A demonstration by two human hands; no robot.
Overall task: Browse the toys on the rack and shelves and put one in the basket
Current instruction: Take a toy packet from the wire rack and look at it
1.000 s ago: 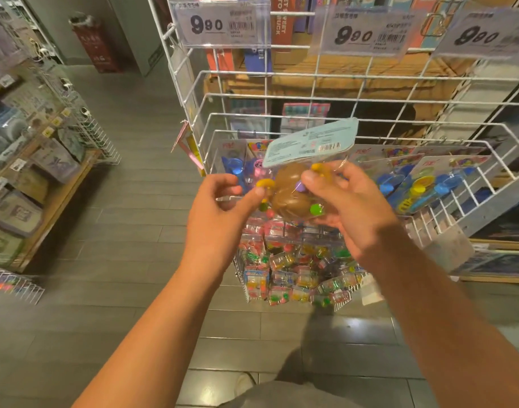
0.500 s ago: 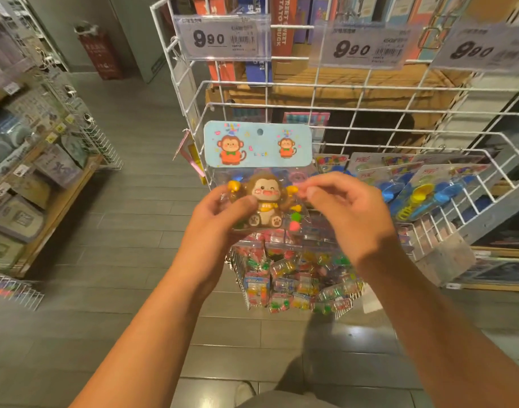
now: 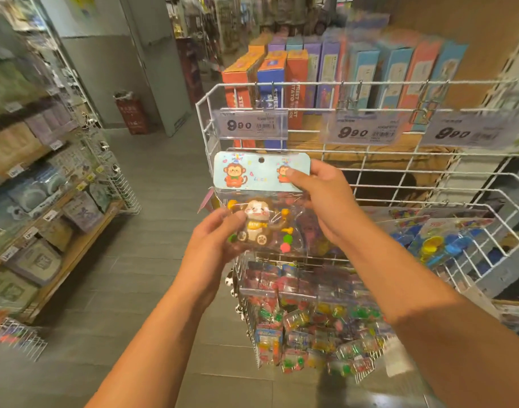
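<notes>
The right hand (image 3: 325, 201) is now pinching the monkey toy pack (image 3: 259, 201) at its two o'clock corner, left hand (image 3: 214, 240) fingers clamping seven o'clock (face turned forward): inspecting, basket unseen.

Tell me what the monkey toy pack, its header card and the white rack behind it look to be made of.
Monkey toy pack: clear glossy plastic film, judging by its creases and glare; the figure inside looks like moulded plastic or rubber, hard to tell.
Header card: matte printed cardboard, flat, with a punched hang hole.
White rack: thin metal wire, probably coated white, formed into a grid.
</notes>
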